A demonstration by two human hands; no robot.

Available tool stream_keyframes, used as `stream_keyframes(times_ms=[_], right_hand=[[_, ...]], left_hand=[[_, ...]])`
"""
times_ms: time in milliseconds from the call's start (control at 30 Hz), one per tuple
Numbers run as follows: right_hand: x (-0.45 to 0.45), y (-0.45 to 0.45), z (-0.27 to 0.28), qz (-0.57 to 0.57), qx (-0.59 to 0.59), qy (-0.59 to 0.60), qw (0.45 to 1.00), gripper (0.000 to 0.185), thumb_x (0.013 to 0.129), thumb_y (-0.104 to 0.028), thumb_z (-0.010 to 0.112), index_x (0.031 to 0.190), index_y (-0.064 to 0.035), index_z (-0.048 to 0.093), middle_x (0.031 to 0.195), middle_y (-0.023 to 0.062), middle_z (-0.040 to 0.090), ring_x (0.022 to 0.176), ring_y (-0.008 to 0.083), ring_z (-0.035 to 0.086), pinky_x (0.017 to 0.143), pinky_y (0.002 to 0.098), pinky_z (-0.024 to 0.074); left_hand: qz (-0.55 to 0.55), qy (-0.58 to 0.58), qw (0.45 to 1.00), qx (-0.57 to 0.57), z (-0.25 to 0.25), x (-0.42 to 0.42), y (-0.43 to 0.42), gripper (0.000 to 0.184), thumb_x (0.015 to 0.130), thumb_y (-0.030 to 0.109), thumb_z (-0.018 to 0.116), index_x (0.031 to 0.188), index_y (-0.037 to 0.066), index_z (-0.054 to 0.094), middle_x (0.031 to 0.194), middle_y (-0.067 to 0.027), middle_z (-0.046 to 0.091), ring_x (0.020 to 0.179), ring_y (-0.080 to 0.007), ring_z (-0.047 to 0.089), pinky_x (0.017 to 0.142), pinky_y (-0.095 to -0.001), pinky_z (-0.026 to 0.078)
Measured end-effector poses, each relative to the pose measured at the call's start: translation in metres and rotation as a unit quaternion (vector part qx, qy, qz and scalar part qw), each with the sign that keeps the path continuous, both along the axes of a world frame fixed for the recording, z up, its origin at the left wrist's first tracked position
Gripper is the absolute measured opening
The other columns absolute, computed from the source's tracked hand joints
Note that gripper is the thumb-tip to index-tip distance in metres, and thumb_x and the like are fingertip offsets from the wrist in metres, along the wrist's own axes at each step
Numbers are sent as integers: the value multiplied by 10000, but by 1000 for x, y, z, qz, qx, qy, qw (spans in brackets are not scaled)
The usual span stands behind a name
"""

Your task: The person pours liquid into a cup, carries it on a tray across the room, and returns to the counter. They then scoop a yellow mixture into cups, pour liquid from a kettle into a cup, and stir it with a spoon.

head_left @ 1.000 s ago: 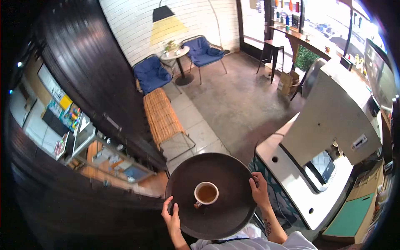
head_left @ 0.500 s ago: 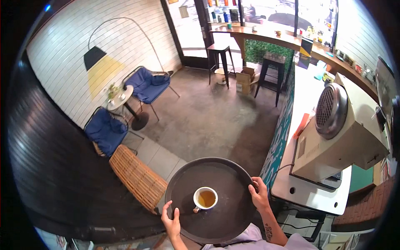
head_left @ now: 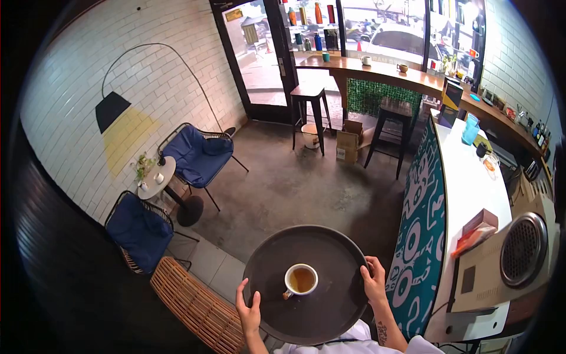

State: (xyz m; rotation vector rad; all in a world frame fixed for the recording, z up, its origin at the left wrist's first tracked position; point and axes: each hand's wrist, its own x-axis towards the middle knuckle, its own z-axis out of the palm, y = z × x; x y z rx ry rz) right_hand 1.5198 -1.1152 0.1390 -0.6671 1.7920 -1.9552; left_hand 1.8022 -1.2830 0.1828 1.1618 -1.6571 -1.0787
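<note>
Probably mid-carry, pinching tray (head_left: 339, 253) with fingers (head_left: 240, 293) of left hand (head_left: 249, 317) and right hand (head_left: 375, 284), so gotta keep cup (head_left: 302, 280) level.

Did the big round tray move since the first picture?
Yes, the tray moved forward. Before, the wicker bench was mostly ahead of it, off to the left; now the bench is beside it on the left.

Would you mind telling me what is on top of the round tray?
A white cup of brownish liquid stands on the tray. The cup covers the patch beneath it, and the left hand and right hand hide small parts of the tray.
</note>
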Motion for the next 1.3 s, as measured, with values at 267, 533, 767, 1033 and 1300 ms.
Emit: stream_keyframes(times_ms=[267,533,767,1033,1300], right_hand=[[-74,-141,19,-67,16,-6,998,193,970,-15,576,1162,-1,572,1000,33,639,935,92,583,864,244,458],[-171,-284,11,-174,-24,-19,984,223,936,-32,619,1155,-10,580,1007,34,647,915,96,602,848,233,475],[-256,-408,38,-267,-12,-25,963,228,943,-9,595,1170,-8,575,1025,35,639,944,102,597,882,247,468],[-399,-515,31,-292,-60,-72,952,214,943,12,574,1154,-17,582,1058,50,636,999,117,584,904,264,449],[-595,-631,31,-251,-110,-57,960,202,963,-27,585,1165,-23,571,1011,11,619,931,83,565,855,225,447]], left_hand=[[-66,40,997,19,-7,-99,-182,420,893,78,666,1293,-2,568,1321,-125,576,1297,-261,481,1149,-400,300],[-151,97,982,66,-14,-244,-373,490,890,99,686,1335,33,492,1335,-111,515,1279,-241,463,1118,-365,327],[-238,87,965,62,-5,-379,-526,560,908,72,655,1424,52,436,1408,-113,459,1315,-223,429,1139,-366,305],[-256,191,912,259,-4,-539,-632,659,875,16,643,1471,102,373,1395,-106,489,1279,-232,481,1107,-376,364],[-199,299,851,384,3,-713,-737,719,859,-21,631,1502,129,346,1419,-116,496,1274,-292,513,1060,-440,448]])
